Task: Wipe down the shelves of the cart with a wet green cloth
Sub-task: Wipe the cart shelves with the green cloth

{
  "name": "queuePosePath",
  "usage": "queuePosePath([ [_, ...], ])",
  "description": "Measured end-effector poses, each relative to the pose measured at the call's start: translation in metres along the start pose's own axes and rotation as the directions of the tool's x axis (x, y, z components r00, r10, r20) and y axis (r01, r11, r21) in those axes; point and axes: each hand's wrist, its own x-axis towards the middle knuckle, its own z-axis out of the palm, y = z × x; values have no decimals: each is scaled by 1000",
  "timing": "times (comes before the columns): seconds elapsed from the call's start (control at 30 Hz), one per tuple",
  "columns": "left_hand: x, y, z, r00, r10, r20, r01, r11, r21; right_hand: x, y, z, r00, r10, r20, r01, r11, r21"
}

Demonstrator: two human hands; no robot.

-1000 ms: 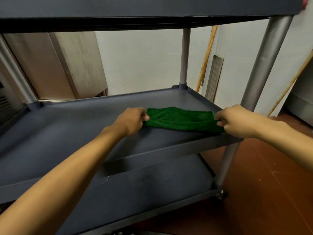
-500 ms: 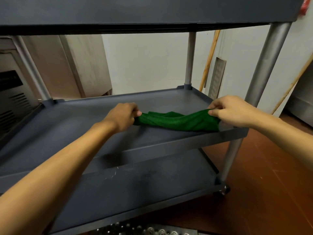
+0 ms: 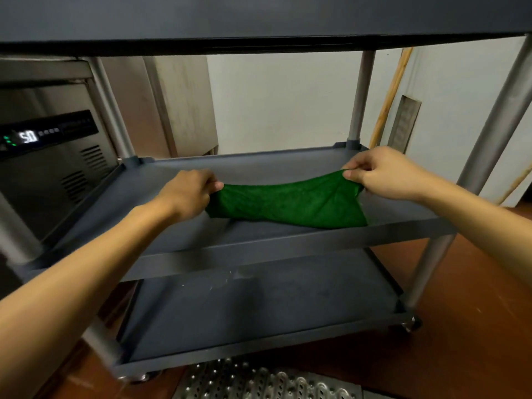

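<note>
A dark green terry cloth (image 3: pixel 290 201) hangs stretched between the two hands above the middle shelf (image 3: pixel 259 240) of a dark grey plastic cart with round metal posts. The left hand (image 3: pixel 188 194) grips the cloth's left end with fingers curled round it, thumb tip showing at the fabric edge. The right hand (image 3: pixel 383 172) sits higher and pinches the cloth's upper right corner between thumb and fingers. From that corner the cloth slopes down toward the left hand; its lower edge sags onto or just over the shelf surface, and contact cannot be confirmed. Below the hands lies the bottom shelf (image 3: pixel 259 312), its left end cut off by the left forearm. The top shelf above the hands is cropped at the frame edge. Left of the left hand, a steel appliance (image 3: pixel 49 156) shows a lit display, characters not clearly legible.
</note>
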Motion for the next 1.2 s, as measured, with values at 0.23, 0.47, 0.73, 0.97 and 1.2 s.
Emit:
queuePosePath([
  [0.23, -35, -40, -26, 997, -69, -19, 70, 997, 24, 10, -44, 24, 996, -40, 79, 36, 998, 47],
  [0.47, -65, -76, -55, 984, -162, -74, 165, 986, 37, 23, -87, 54, 992, -87, 93, 77, 991, 111],
  [0.73, -99, -115, -81, 974, -190, -123, 198, 979, 54, 36, -126, 89, 988, -129, 86, 112, 978, 179],
  [0.97, -110, -123, -104, 958, -200, -208, 215, 975, 53, 39, -152, 93, 987, -156, 26, 145, 961, 235],
  [1.2, -120, -111, -132, 941, -154, -300, 166, 986, 14, 41, -171, 79, 973, -227, -30, 227, 936, 268],
])
